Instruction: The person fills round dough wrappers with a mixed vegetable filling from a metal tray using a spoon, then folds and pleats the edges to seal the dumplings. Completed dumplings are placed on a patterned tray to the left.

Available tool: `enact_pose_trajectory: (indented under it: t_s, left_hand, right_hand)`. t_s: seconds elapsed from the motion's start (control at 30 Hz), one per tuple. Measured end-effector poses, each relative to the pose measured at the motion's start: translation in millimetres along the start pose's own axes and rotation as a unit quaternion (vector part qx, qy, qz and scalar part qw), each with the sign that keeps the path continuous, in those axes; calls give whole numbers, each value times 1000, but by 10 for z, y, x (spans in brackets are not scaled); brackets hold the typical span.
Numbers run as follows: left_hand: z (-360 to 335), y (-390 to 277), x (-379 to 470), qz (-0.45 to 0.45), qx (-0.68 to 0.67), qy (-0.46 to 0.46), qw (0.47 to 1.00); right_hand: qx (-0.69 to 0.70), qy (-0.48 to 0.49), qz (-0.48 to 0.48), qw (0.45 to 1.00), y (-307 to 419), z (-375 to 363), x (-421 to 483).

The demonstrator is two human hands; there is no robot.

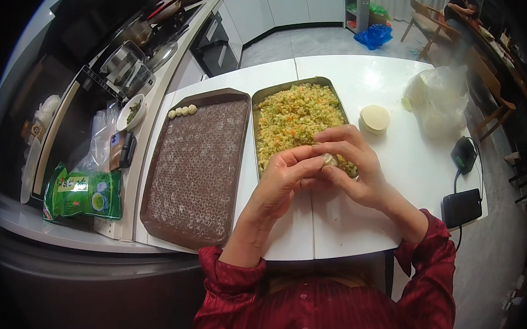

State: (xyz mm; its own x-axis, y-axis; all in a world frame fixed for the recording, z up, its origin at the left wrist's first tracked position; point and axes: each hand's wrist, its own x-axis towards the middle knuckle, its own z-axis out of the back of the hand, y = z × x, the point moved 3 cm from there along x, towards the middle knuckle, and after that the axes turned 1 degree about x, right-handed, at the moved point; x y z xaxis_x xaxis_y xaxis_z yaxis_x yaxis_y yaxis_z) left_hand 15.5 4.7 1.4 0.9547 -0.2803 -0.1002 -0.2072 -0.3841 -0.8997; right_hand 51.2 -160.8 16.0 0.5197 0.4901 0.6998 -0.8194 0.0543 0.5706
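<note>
Between my fingertips is a small pleated dumpling [329, 160], gathered at its top. My left hand [286, 172] pinches it from one side and my right hand [354, 163] from the other. Both hands are over the near end of a metal tray [256, 133] heaped with chopped filling [297, 117] in yellow, green and orange. To the left lies a brown, flour-dusted tray [193, 168] with a short row of finished dumplings [182, 111] at its far left corner. A stack of round dough wrappers [375, 118] sits right of the filling.
A cloudy plastic bag [438, 101] and black devices with a cable [461, 208] lie at the table's right side. On the left counter are a green food packet [84, 193], a phone [118, 148] and a bowl of greens [131, 112]. A person [460, 7] sits in the far right background.
</note>
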Motion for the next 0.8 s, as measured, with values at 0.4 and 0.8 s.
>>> enact_pose_trajectory:
  t_s: [0.4,0.8]
  left_hand:
    - [120,-93,45,-67,-93,-37,993]
    - [257,-96,87,-107,-134,-105,980]
  right_hand:
    - [-82,-82,-10,993,11,-20,-13]
    - [-207,-32,140,968,44,-151,-46]
